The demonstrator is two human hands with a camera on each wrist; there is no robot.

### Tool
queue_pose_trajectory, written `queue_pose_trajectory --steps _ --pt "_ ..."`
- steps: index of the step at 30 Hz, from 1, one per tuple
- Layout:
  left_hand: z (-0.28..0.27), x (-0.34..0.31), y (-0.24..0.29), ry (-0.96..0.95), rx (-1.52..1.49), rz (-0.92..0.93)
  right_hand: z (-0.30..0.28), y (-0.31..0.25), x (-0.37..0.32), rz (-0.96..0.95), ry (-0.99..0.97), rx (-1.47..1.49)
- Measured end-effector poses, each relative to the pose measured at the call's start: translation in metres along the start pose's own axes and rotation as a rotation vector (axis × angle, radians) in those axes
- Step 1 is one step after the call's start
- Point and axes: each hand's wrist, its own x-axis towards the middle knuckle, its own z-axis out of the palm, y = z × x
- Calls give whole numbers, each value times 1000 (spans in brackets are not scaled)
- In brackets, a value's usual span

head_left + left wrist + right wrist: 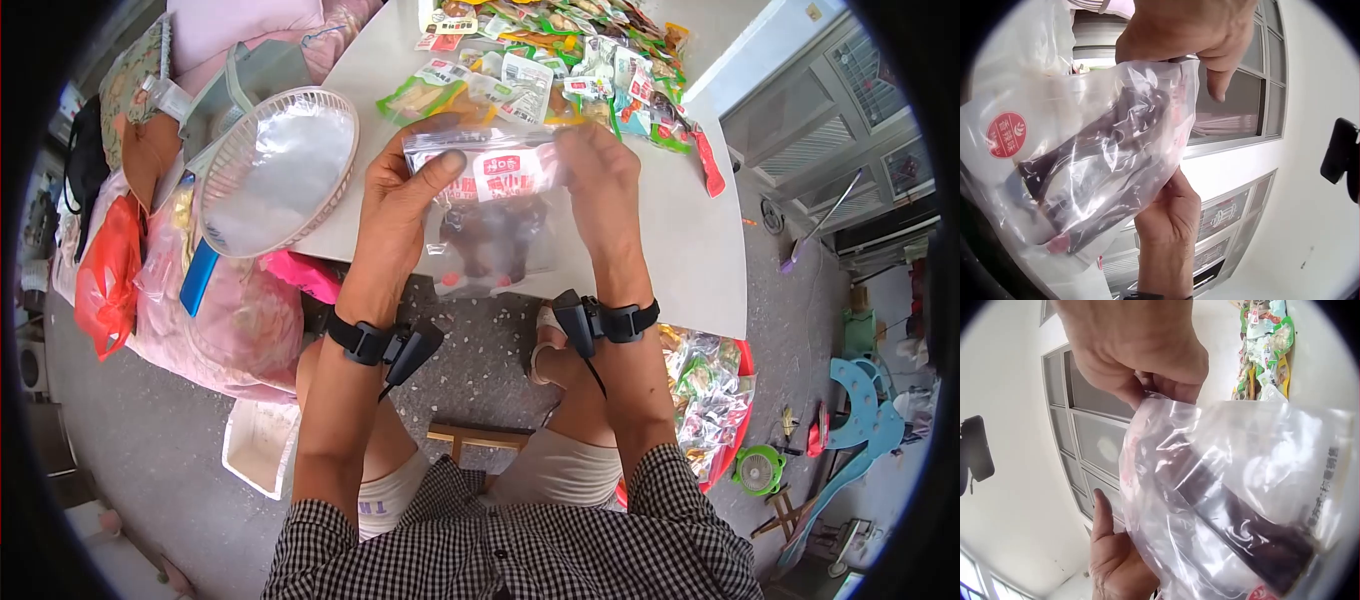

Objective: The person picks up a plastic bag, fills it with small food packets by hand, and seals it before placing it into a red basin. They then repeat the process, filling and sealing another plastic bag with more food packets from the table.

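A clear zip-top plastic bag (497, 225) with red print hangs upright between both hands, over the near edge of the table. Dark brown contents in small clear wrappers show through its lower half. My left hand (400, 190) pinches the bag's top left corner, its thumb lying across the front below the zip strip. At the opposite top corner, my right hand (606, 180) grips the bag, its fingertips blurred. From the right wrist view, the bag (1235, 506) bulges around a long dark piece, with the right thumb and fingers pinching its rim.
Many small snack packets (590, 65) are heaped on the white table (690, 240) at the back. An oval plastic basket (275, 170) stands at the left. A red-rimmed tub of packets (710, 390) is at the lower right. A white bin (258, 445) sits on the floor.
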Motion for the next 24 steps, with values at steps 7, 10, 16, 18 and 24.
queue_pose_trajectory --steps 7,10,16,18,24 --pt "4 5 -8 79 77 -60 -8 0 2 2 -66 72" --pt "3 4 -9 75 71 -59 1 -11 -4 43 -86 160" --pt "14 -1 -9 78 121 -47 -2 -11 -2 5 -227 76" --pt "15 -2 -8 69 135 -42 -2 -11 -1 14 -214 80" --pt "19 -2 3 15 187 -59 0 -10 -2 -1 -192 51"
